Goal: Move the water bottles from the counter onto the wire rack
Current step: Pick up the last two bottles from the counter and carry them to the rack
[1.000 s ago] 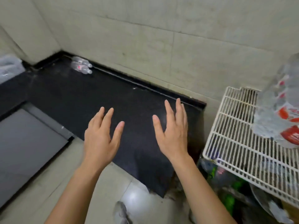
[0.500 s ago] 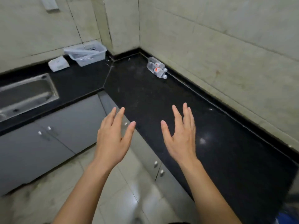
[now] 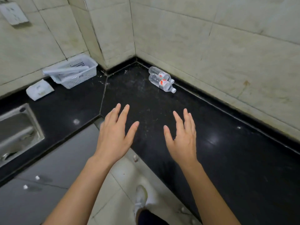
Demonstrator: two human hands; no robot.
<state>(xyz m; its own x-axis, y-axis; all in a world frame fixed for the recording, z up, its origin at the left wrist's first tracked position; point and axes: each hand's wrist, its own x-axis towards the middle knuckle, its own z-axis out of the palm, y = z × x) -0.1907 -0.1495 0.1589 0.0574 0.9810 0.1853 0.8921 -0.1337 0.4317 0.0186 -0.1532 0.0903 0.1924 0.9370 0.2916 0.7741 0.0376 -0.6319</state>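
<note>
Head view — both hands (image 3: 146,138) empty, bottles (image 3: 161,80) untouched.

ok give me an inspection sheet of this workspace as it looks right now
surface: black counter, dusty and speckled near the corner, with a seam running from the corner.
job's things: two water bottles lying on their sides, side by side by the back wall; wire rack not in view.
clutter: white basket holding flat pieces, white packet, both left of the corner.
grippers: left hand and right hand open, empty, short of the bottles.
cables: nothing seen.
surroundings: tiled walls, wall socket, steel sink, grey cabinet doors, tiled floor, a white shoe.
</note>
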